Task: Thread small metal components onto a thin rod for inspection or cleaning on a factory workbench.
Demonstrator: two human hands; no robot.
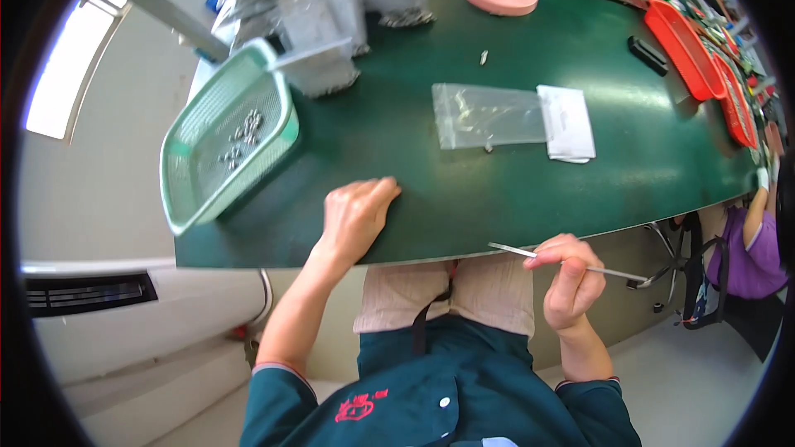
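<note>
Right hand (573,283): thumb and fingers pinch a thin metal rod (508,248), which sticks out both sides near the front edge of the green table (373,132).
Left hand (358,213): curled and resting on the table; whether it holds anything cannot be told.
Green basket (277,120): left of the left hand, with small metal parts (247,128) inside.
Clear plastic bag (493,112): flat on the table beyond the hands, its right end meeting folded white paper (566,122).
</note>
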